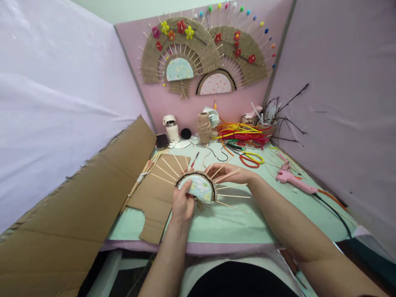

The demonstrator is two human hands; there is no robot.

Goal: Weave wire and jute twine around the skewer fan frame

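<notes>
A half-round fan piece (pixel 199 186) is tilted above the table, with pale blue patterned cloth, a black cord along its curved rim and thin wooden sticks (pixel 169 166) fanning outward. My left hand (pixel 183 202) grips its lower left, thumb pressed on the cloth and fingers behind. At the upper right rim, my right hand (pixel 227 171) curls in behind the sticks, fingers bent together. What those fingertips hold is hidden by the fan and sticks. A strand of twine (pixel 205 159) shows just beyond the fan.
Cardboard (pixel 145 198) lies left beside bundled sticks (pixel 136 185). Behind are a twine cone (pixel 204 128), a white bottle (pixel 172 128) and coloured pipe cleaners (pixel 241 134). Scissors (pixel 250 160) and a pink glue gun (pixel 295 181) lie right. Two finished fans (pixel 210 53) hang on the back panel.
</notes>
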